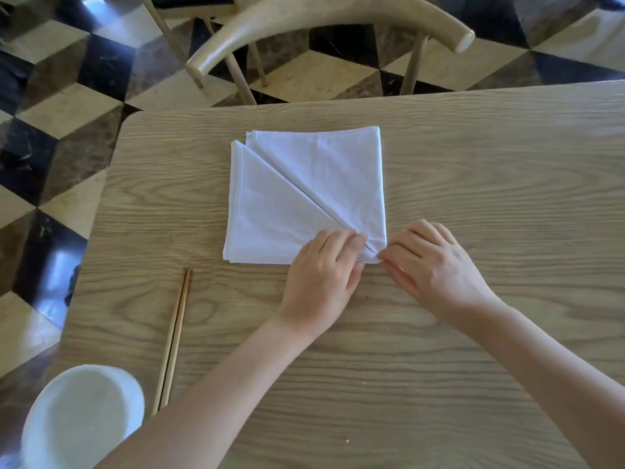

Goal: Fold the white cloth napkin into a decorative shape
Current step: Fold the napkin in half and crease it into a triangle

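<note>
From your head camera, the white napkin (304, 198) lies flat on the wooden table (473, 184) as a folded square, with a diagonal fold running from its far left corner to its near right corner. Both your hands meet at that near right corner. Your left hand (321, 265) curls its fingers onto the fold and pinches the cloth there. Your right hand (436, 262) is relaxed, its straight fingertips touching the corner's tip. Chopsticks (176, 336) and a white bowl (81, 418) lie to your left, well apart from the napkin.

Left grip (321, 269), fingers curled, pinches the napkin (304, 198) corner; right grip (436, 265) touches it, fingers straight.
</note>
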`<state>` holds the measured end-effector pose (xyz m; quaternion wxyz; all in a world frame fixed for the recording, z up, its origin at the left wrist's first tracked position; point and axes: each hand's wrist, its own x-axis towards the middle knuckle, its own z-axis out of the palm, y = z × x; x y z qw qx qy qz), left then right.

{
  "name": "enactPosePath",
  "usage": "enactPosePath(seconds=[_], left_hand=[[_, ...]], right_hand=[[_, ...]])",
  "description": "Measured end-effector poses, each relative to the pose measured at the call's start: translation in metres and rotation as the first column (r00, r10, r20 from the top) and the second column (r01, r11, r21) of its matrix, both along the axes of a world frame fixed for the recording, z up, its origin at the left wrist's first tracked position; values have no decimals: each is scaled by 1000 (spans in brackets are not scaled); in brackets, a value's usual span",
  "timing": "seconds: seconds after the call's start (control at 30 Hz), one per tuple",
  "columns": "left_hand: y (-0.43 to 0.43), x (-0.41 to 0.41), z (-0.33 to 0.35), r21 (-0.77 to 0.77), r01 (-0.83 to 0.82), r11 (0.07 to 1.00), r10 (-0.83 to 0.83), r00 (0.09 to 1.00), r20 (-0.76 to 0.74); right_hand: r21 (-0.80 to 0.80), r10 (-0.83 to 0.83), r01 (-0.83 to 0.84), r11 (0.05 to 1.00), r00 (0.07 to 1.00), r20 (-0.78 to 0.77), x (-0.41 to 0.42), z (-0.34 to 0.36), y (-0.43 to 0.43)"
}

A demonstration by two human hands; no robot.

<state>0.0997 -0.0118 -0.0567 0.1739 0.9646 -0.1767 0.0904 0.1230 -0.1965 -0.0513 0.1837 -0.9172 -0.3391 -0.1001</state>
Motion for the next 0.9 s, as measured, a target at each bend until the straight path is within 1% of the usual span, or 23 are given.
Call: enactPosePath(seconds=[0.13, 0.23, 0.3, 0.33, 0.43, 0.47, 0.53, 0.6, 0.63, 0.7, 0.73, 0.77, 0.83, 0.87, 0.9], left_hand=[[1, 3, 0, 33, 33, 999, -35, 999, 36], [1, 5, 4, -19, -5, 1000, 6, 998, 59], [2, 8, 10, -103, -21, 994, 26, 999, 43], [3, 9, 15, -144, -30, 989, 35, 999, 29], [5, 13, 30, -209, -76, 975, 81, 997, 16], [5, 15, 35, -228, -88, 970, 92, 996, 8], [7, 19, 47, -277, -90, 957, 90, 996, -11], [10, 20, 57, -334, -56, 941, 59, 998, -2], [13, 18, 62, -344, -15, 939, 27, 999, 28], [18, 11, 68, -337, 54, 940, -31, 997, 72], [20, 7, 69, -323, 52, 945, -32, 997, 68], [23, 3, 68, -293, 19, 956, -5, 999, 52], [30, -5, 60, -187, -103, 977, 108, 994, 15], [33, -10, 56, -150, -169, 974, 172, 985, 5], [36, -16, 54, -150, -230, 961, 230, 973, -18]], right_hand=[[95, -77, 67, 993, 992, 103, -1, 2, 5], [168, -119, 99, 981, 987, 112, -1, 9, 12], [201, -126, 113, 973, 990, 57, 1, 12, 15], [205, -129, 127, 971, 992, -3, 1, 14, 17], [127, -166, 194, 973, 966, -200, 6, 21, 16], [96, -177, 202, 975, 959, -220, 11, 23, 14], [59, -192, 208, 976, 959, -208, 23, 31, 12], [66, -180, 195, 979, 967, -182, 37, 41, 16], [80, -163, 179, 981, 971, -177, 42, 46, 20], [106, -113, 135, 985, 976, -184, 49, 55, 31], [122, -91, 116, 986, 977, -193, 49, 60, 36], [145, -72, 103, 984, 976, -203, 48, 63, 39], [202, -64, 109, 973, 974, -216, 41, 68, 40], [228, -71, 122, 966, 973, -219, 36, 72, 38], [246, -74, 131, 960, 971, -226, 31, 75, 36]])
